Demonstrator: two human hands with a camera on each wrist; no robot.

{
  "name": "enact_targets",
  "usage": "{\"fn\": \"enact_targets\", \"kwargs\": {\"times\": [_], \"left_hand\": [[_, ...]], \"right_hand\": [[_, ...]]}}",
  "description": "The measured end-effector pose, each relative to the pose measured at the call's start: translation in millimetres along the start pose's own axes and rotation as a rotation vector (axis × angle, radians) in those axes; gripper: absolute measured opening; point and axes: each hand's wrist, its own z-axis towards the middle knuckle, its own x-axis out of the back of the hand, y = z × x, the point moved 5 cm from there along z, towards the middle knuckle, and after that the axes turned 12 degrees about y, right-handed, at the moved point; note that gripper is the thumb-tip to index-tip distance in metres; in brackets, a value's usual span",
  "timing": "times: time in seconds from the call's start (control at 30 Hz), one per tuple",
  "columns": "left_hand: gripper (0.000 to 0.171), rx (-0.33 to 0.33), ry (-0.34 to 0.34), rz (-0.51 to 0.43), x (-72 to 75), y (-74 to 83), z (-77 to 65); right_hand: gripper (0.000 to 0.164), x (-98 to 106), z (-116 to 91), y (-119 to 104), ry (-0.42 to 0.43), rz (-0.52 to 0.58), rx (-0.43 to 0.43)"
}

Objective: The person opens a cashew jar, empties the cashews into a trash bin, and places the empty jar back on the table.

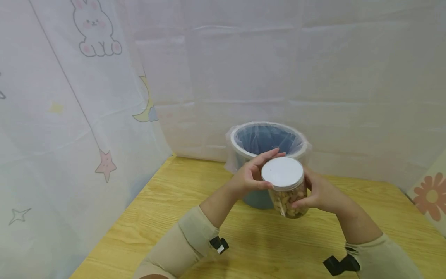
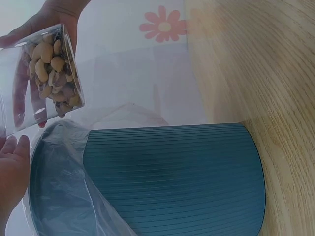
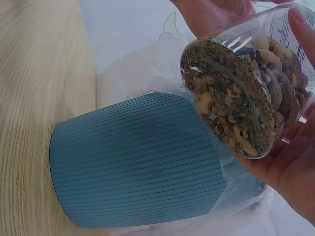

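A clear plastic jar (image 1: 281, 199) with a white lid (image 1: 283, 171) is held up in front of a blue bin (image 1: 258, 199). Brown, nut-like pieces (image 2: 51, 73) fill its lower part, with dark crumbs at the base (image 3: 229, 98). My right hand (image 1: 322, 193) grips the jar's body from the right, thumb on the near side. On the left, my left hand (image 1: 248, 177) holds the lid's edge between thumb and fingers, some fingertips reaching behind it. The lid sits on the jar.
The ribbed bin stands on a wood-grain table (image 1: 156, 217), its white rim (image 1: 238, 149) draped with a thin clear bag (image 2: 64, 182). Behind the table hangs a pale sheet (image 1: 244, 58), with a printed curtain (image 1: 62, 155) at the left.
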Motion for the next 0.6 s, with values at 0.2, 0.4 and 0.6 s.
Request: {"fn": "enact_targets", "kwargs": {"times": [0.2, 0.4, 0.6], "left_hand": [[0.102, 0.000, 0.000, 0.024, -0.4, -1.1, -0.7], [0.103, 0.007, 0.029, -0.005, -1.3, -0.6, -0.5], [0.099, 0.042, 0.085, 0.007, -0.9, -1.7, -4.4]], "right_hand": [[0.094, -0.7, 1.1, -0.8, -0.001, -0.025, -0.009], [0.095, -0.1, 2.6, -1.5, 0.013, -0.047, -0.006], [0.092, -0.6, 1.8, -2.3, 0.022, -0.091, -0.012]]}}
